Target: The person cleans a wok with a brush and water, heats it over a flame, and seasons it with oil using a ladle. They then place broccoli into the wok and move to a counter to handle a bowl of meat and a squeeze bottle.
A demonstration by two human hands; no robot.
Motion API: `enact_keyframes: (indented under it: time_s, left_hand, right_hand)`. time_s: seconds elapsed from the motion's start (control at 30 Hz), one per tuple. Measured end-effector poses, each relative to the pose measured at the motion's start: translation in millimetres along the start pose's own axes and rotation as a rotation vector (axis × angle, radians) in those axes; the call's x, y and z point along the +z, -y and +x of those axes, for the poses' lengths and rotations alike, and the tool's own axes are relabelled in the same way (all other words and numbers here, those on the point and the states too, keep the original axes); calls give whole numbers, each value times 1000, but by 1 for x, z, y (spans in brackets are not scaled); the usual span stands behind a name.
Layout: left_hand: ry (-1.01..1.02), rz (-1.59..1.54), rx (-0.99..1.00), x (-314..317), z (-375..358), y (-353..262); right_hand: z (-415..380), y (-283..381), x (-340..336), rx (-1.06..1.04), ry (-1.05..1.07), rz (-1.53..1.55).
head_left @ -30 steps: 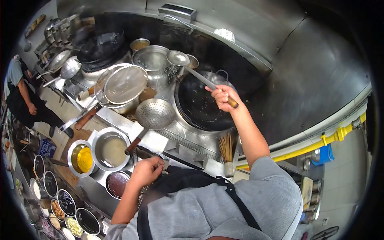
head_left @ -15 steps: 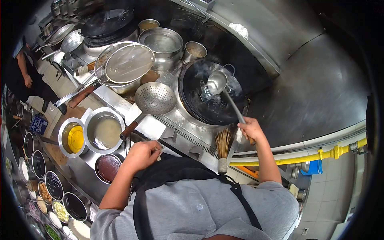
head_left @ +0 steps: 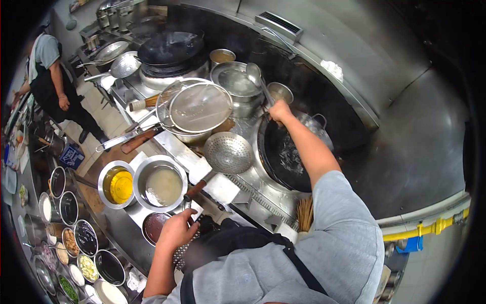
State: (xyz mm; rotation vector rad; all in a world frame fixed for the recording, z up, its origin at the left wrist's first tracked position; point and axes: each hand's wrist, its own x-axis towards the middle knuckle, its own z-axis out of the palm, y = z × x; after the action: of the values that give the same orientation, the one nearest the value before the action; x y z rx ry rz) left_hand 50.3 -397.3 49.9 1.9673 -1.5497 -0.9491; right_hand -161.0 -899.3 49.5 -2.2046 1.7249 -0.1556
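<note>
Over the wok [head_left: 272,148], the right hand [head_left: 280,111] is gripping the ladle [head_left: 254,75].
The wok is sitting just under that hand, the pot [head_left: 247,105] is standing ahead and left of it, and the strainer [head_left: 229,153] is lying beyond the left hand [head_left: 179,229]. The ladle's bowl is hanging by the pot's rim — holding it level and firmly should be helping against spills. The right arm [head_left: 310,144] is lying nearly straight across the wok; the left hand is curling loosely — whether around anything, I cannot tell.
</note>
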Motion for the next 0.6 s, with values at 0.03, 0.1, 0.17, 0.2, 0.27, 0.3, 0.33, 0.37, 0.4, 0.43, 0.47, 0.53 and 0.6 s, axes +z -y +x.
enact_keyframes:
  time_s: [0.03,0.1,0.17,0.2,0.27,0.3,0.33,0.37,0.4,0.43,0.47,0.53,0.6]
  left_hand:
    - [-29,10,2,4,-4,9]
    - [-30,-44,-66,3,-11,13]
    - [-25,-68,-86,3,-19,11]
    - [-26,-72,-88,4,-21,10]
    - [-19,-72,-80,6,-20,8]
    - [10,-66,-62,9,-16,9]
    - [41,-59,-42,11,-13,8]
    - [56,-50,-27,10,-9,1]
    - [79,-21,-15,9,-4,-8]
    - [105,8,-3,9,1,-17]
    - [128,18,10,12,7,-22]
    - [133,80,133,21,20,-32]
    - [202,68,148,23,27,-49]
  right_hand:
    - [12,10,10,44,104,123]
    - [18,29,17,83,210,251]
    - [14,34,19,507,533,1350]
    - [9,33,16,507,528,1354]
    - [-2,23,11,489,632,1775]
    - [-7,13,8,461,700,1906]
    - [-11,2,2,461,681,1917]
    - [-26,-2,-12,502,699,1954]
    - [-40,-9,-25,545,714,1994]
    - [-55,-18,-34,455,749,2010]
    - [-69,-28,-42,430,749,2005]
    - [-105,-44,-62,378,735,1991]
    - [-144,-60,-81,376,711,2008]
